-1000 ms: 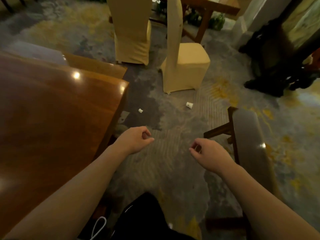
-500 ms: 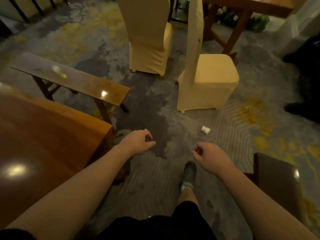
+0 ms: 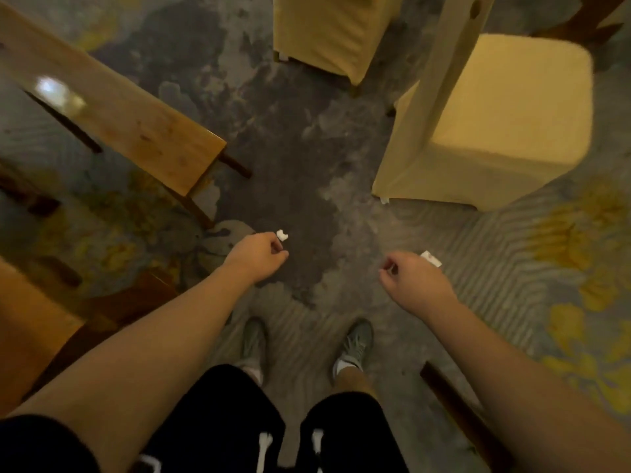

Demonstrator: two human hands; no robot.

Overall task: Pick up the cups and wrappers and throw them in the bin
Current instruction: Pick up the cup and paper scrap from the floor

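Two small white pieces of litter lie on the patterned carpet. A crumpled white scrap (image 3: 282,235) rests just beyond the fingertips of my left hand (image 3: 258,256). A small white paper cup (image 3: 431,258) lies on its side, partly hidden behind my right hand (image 3: 411,281). Both hands hover above the floor with fingers loosely curled and nothing in them. No bin is in view.
A wooden bench (image 3: 112,107) runs diagonally at the left, with a wooden table corner (image 3: 30,332) below it. Two yellow covered chairs (image 3: 495,121) (image 3: 327,32) stand ahead. Another dark bench edge (image 3: 457,407) is at the lower right. My feet (image 3: 353,346) stand on the carpet.
I have walked forward and looked down: both white pieces are now right at my hands, and my feet have come into view. My hands stay curled and empty.
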